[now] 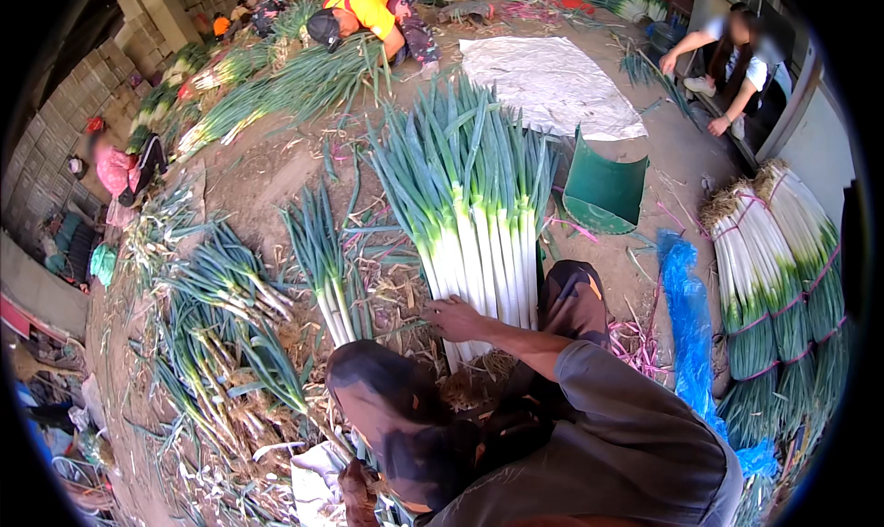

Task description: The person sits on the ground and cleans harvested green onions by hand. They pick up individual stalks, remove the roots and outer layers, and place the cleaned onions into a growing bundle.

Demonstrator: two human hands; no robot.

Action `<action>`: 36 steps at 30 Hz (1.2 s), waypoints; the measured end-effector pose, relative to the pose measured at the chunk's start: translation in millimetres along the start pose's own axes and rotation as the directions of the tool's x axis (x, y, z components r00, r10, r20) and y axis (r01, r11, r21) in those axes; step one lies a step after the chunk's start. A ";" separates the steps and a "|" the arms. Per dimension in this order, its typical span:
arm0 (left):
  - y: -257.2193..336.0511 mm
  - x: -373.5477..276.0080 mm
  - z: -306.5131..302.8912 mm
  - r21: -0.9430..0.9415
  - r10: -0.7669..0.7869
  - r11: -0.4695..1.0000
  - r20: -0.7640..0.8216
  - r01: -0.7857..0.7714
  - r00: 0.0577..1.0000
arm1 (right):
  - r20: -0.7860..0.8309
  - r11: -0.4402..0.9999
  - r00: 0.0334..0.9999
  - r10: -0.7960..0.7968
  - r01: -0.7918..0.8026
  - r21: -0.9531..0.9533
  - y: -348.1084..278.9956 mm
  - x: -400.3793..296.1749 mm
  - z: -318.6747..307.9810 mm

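A thick sheaf of large green onions (487,264) leans upright between my knees, with white stalks, green leaves fanned away from me and roots low down. My right hand (456,318) lies across the lower left of its white stalks, fingers pointing left and not visibly closed around any stalk. Low in the picture, my left hand (358,489) is closed around the lower end of a single green onion (323,423), whose leaves point up and left. Part of that hand is hidden by my left knee.
Loose green onions (207,361) and a small group (328,271) lie left. A green curved plastic piece (604,188), white sheet (552,85), blue plastic film (690,326), pink ties (635,347) and tied bundles (773,278) surround me. Several people work nearby, one in yellow (366,5).
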State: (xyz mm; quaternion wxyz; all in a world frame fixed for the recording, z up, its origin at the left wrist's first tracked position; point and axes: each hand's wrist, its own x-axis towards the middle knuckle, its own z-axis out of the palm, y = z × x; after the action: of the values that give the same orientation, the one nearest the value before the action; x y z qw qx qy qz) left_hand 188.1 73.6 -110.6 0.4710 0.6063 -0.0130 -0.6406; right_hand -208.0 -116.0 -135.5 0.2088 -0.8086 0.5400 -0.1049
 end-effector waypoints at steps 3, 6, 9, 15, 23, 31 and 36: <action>26.0 -35.9 30.9 -0.212 -0.020 0.976 0.183 0.059 0.983 | -0.212 0.976 0.976 0.040 0.008 0.219 -12.3 26.9 -15.0; 60.9 -92.7 69.4 -0.348 0.097 0.935 0.447 0.073 0.889 | -0.575 0.909 0.818 -0.035 0.265 0.322 -44.8 46.2 -62.1; 76.0 -153.4 104.9 -0.280 0.219 0.955 0.465 -0.093 0.858 | -0.455 0.611 0.885 0.104 0.304 0.731 -102.6 53.3 -95.5; 54.0 -195.3 97.0 -0.022 0.404 0.890 0.503 -0.456 0.764 | -0.190 0.455 0.981 -0.027 0.181 0.872 -192.8 56.5 -103.5; 14.0 -197.5 74.9 0.298 0.291 0.745 0.659 -0.596 0.694 | 0.056 0.040 0.985 -0.164 -0.050 0.998 -243.0 73.0 -112.7; -11.2 -141.4 36.3 0.684 0.199 0.406 0.581 -0.606 0.789 | 0.181 -0.149 0.972 -0.149 -0.203 0.968 -227.0 89.1 -79.3; 21.7 -85.6 81.7 0.557 0.176 0.770 0.282 -0.310 0.943 | 0.172 -0.240 0.982 -0.074 -0.185 0.953 -210.3 90.8 -36.7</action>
State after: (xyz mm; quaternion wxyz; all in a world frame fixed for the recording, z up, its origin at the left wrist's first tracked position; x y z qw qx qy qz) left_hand 121.1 69.2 -10.8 0.3324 0.6438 -0.3421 -0.5984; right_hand -12.3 -138.2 -13.1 0.8124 -0.3139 0.2669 -0.4126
